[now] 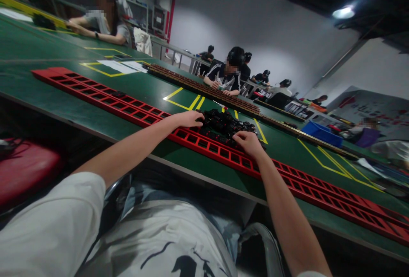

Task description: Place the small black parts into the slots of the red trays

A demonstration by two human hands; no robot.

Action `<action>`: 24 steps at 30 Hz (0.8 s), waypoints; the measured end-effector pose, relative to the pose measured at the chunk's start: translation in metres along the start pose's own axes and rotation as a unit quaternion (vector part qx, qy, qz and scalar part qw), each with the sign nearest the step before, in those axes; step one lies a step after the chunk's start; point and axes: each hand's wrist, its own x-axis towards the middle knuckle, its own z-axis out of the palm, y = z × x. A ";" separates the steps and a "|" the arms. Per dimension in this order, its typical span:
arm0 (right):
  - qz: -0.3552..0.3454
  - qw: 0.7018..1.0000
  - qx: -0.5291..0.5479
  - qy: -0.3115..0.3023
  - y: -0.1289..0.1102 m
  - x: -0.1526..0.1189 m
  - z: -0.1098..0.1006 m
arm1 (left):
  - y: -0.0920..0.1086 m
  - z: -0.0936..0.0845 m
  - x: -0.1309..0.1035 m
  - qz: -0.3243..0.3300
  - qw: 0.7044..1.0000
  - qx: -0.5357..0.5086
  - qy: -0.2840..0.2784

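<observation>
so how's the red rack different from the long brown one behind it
The red rack shows open, ladder-like slots; the brown rack looks closely ridged. The red rack lies near the person, the brown rack farther across. Both are long, narrow and on the green table.

a long green tabletop [115, 91] bears yellow tape outlines [174, 93]. two white paper sheets [119, 66] lie on its far left part, near one end of a long, narrow brown rack [204, 88]. a blue plastic bin [322, 134] stands farther right. at upper left, a person in a grey top [108, 25] rests both forearms on the green surface, a dark band on one wrist; a white cloth [142, 41] hangs just beside. a person in a dark top with white stripes [223, 76] sits beyond the brown rack. a round red seat [28, 170] is at lower left, and a bright ceiling lamp [343, 12] glows at upper right.
</observation>
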 end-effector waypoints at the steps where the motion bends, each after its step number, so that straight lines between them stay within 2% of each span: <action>1: 0.000 1.000 -0.001 0.001 0.000 0.000 0.000 | -0.001 0.001 0.000 -0.002 1.000 0.001 -0.001; 8: -0.004 1.000 -0.001 0.006 0.005 0.001 0.002 | -0.001 -0.003 0.003 -0.004 1.000 0.005 0.022; 11: -0.001 1.000 -0.003 0.010 0.007 0.002 0.003 | 0.001 -0.006 0.004 -0.007 0.998 -0.007 0.060; 14: 0.006 1.000 -0.007 0.013 0.006 0.002 0.003 | 0.004 -0.007 0.004 -0.014 0.994 -0.048 0.096; 18: 0.020 1.000 0.002 0.012 0.004 0.002 0.002 | 0.008 -0.006 0.002 -0.040 0.989 -0.109 0.088; 24: 0.011 1.000 -0.024 0.000 0.004 0.002 0.001 | 0.008 -0.003 -0.001 0.031 0.986 -0.134 0.093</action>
